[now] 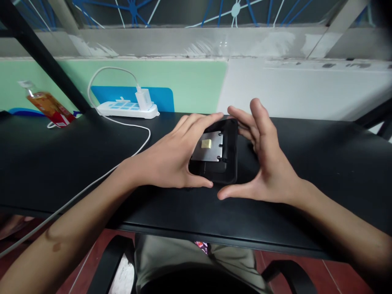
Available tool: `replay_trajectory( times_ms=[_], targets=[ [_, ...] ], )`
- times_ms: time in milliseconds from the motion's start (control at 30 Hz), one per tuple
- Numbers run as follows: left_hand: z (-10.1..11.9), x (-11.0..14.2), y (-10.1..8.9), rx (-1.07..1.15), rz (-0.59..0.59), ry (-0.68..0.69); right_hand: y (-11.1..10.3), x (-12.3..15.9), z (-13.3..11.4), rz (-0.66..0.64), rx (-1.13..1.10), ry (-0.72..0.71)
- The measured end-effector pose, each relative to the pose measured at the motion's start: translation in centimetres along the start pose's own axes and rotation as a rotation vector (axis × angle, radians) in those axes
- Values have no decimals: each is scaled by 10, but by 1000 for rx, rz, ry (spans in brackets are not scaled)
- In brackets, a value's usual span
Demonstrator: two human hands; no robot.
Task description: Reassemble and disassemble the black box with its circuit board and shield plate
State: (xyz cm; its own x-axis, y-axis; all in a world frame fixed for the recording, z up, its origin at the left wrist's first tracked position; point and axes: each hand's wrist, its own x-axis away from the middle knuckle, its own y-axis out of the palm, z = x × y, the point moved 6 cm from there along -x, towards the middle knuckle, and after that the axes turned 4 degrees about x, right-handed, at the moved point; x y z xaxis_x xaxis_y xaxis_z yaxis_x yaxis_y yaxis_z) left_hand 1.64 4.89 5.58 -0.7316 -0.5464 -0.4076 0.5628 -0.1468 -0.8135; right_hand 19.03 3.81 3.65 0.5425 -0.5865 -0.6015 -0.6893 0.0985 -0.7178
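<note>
A small black device [228, 161] lies on the black desk [61, 163], with a silver metal plate [210, 148] screwed into it and a small yellowish square on the plate. My left hand [171, 157] grips the device's left side, fingers over its far edge and thumb along the near edge. My right hand [263, 159] curves round the right side with spread fingers; its fingertips touch the far right corner and its thumb lies on the desk just below the device.
A white power strip [127, 109] with a white charger [143, 99] plugged in sits at the back left; its white cable [92, 183] runs across the desk and off the front edge. A juice pouch [50, 108] leans at far left. A black chair is below.
</note>
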Motion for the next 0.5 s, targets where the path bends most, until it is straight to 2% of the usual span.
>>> replay_trajectory(
  times_ms=[167,367,500],
  targets=[
    [-4,4,0,130,49,-10,10,5,10,-54,-66,36],
    [-3,3,3,249,115,121,23,8,16,-174,-148,40],
    [-2,1,6,284,147,139,26,6,14,-207,-166,50]
  ],
)
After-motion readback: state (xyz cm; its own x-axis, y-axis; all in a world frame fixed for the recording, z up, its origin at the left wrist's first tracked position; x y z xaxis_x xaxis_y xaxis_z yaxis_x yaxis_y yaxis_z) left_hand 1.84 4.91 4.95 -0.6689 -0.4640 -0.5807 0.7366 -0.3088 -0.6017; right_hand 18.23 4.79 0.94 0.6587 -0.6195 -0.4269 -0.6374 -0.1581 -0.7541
